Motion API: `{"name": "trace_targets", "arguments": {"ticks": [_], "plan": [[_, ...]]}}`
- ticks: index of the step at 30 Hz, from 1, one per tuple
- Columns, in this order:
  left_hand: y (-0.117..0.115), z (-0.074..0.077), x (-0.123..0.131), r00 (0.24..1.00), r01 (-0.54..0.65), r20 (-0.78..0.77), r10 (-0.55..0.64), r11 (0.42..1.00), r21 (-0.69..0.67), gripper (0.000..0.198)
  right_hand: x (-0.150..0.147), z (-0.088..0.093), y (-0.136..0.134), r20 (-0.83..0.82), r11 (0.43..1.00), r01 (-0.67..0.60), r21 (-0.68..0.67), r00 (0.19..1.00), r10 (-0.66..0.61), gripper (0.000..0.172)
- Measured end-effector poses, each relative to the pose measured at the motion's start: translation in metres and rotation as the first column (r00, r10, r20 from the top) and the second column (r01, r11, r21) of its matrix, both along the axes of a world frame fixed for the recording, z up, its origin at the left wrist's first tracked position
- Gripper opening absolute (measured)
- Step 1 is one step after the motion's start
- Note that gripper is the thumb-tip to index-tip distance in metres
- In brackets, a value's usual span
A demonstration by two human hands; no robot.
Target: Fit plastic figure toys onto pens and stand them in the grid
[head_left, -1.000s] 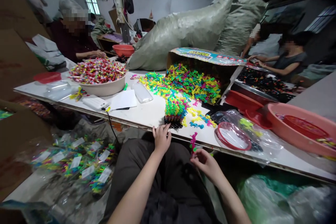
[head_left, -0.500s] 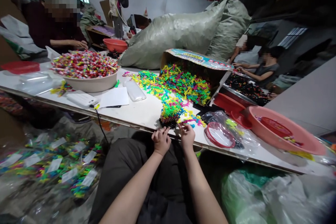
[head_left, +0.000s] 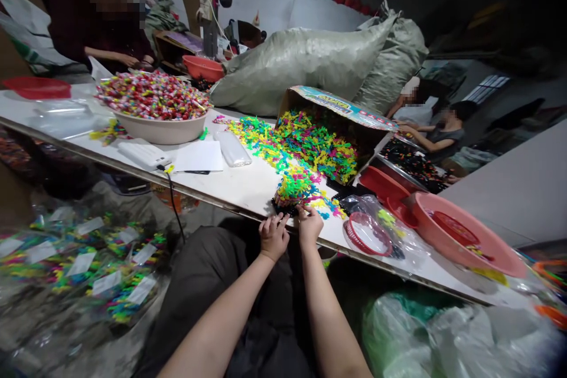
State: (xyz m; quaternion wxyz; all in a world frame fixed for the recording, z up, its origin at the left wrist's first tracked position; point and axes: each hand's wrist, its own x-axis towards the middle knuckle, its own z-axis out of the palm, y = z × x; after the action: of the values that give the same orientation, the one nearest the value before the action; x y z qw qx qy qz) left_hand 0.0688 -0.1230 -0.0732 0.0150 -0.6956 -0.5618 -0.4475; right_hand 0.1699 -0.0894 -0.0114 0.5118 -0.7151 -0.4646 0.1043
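At the table's near edge, a heap of small bright plastic figures [head_left: 296,183] in yellow, green, blue and pink stands on and behind a flat black piece [head_left: 283,208]. My left hand [head_left: 273,237] is at the front of this black piece with its fingers bent together; what lies between them is hidden. Beside it, my right hand [head_left: 310,225] is closed, thumb and index finger pinched at the piece's right end, and I cannot make out what is in the pinch. More figures spill from a tipped cardboard box [head_left: 341,103] behind.
A beige basin [head_left: 162,130] of wrapped candies stands left, near a white power bank [head_left: 144,155] with a black cable. Rightward are a red-rimmed basket [head_left: 367,235] and a pink basin [head_left: 465,230]. Large woven sacks [head_left: 305,68] lie behind; co-workers sit at left and right.
My right hand has come in to the left, closer to the left hand, and its fingertips now meet at the black piece. My left hand stays nearly in place. The view has shifted slightly.
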Motion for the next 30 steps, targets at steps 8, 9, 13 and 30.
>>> {"name": "trace_targets", "arguments": {"ticks": [8, 9, 13, 30], "plan": [[0.001, -0.001, 0.0, 1.0, 0.013, 0.018, -0.013, 0.999, -0.029, 0.043, -0.006, 0.0, 0.003, 0.077, 0.998, 0.053, 0.032, 0.996, -0.056, 0.04], [0.0, -0.001, 0.0, 1.0, 0.015, 0.02, -0.014, 0.999, -0.037, 0.044, -0.007, 0.0, 0.003, 0.09, 0.998, 0.058, 0.03, 0.994, -0.061, 0.04], [0.0, -0.002, -0.001, 1.0, 0.024, 0.018, -0.023, 0.997, -0.071, 0.044, -0.007, -0.002, 0.003, 0.141, 0.997, 0.065, 0.032, 0.988, -0.069, 0.04], [0.001, -0.003, -0.002, 0.999, 0.041, 0.015, -0.04, 0.995, -0.094, 0.044, -0.013, 0.015, -0.021, -0.303, 0.975, -0.12, 0.187, 0.937, 0.173, 0.04]]}}
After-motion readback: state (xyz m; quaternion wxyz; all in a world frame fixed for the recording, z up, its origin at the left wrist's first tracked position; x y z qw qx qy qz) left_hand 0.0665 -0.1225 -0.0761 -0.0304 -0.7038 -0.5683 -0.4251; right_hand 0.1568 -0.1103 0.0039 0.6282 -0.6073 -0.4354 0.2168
